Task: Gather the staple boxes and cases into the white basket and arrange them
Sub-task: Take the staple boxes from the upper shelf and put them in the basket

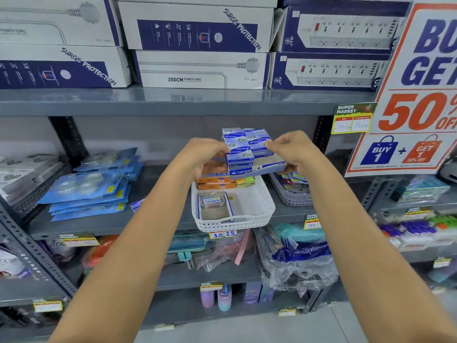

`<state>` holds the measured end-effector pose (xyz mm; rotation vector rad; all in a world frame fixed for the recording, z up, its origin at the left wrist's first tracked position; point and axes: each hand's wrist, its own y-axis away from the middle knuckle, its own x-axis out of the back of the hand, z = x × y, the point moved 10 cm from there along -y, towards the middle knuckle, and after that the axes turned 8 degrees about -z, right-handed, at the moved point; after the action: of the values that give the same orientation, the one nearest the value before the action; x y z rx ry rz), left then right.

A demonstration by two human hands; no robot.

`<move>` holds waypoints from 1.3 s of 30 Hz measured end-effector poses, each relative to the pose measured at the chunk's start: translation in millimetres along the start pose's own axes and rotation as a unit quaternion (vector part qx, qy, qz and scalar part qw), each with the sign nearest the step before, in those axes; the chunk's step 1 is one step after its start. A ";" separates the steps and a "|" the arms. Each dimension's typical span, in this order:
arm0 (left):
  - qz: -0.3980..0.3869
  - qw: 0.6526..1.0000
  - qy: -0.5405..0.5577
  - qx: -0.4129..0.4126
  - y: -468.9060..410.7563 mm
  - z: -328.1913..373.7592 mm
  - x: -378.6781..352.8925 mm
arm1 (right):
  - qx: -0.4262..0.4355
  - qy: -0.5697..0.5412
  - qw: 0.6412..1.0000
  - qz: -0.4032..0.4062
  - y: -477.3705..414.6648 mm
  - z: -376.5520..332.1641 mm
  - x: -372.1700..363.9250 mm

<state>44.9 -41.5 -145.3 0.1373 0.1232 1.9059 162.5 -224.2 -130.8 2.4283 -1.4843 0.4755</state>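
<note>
Fingers (pixel 217 151) of the left hand (pixel 202 159) pinch the left edge of the blue staple boxes (pixel 247 149), a loose stack held above the white basket (pixel 262 206) on the shelf (pixel 111 226); the right hand (pixel 289 149) clamps its right edge. I'd keep both sides squeezed level and lower it slowly into the bare right half, beside the clear case (pixel 212 201), or the top boxes will probably slide off.

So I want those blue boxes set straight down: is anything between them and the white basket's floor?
Partly. The blue staple boxes hang over the white basket, whose back holds orange boxes and whose left holds a small clear case. The right front floor looks bare.
</note>
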 end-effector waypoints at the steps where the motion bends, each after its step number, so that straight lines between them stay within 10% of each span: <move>1: -0.001 1.000 0.004 0.006 -1.8 -6.7 -0.4 | -0.007 -0.002 1.000 -0.004 -1.6 5.8 -3.1; 39: 0.027 0.966 -0.217 0.139 -147.6 -180.5 -15.5 | -0.120 0.390 0.910 -0.075 -128.2 156.6 -82.0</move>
<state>159.3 -10.4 -346.7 0.7485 0.0882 1.8605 264.4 -160.0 -312.8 1.7952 -0.9268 1.0076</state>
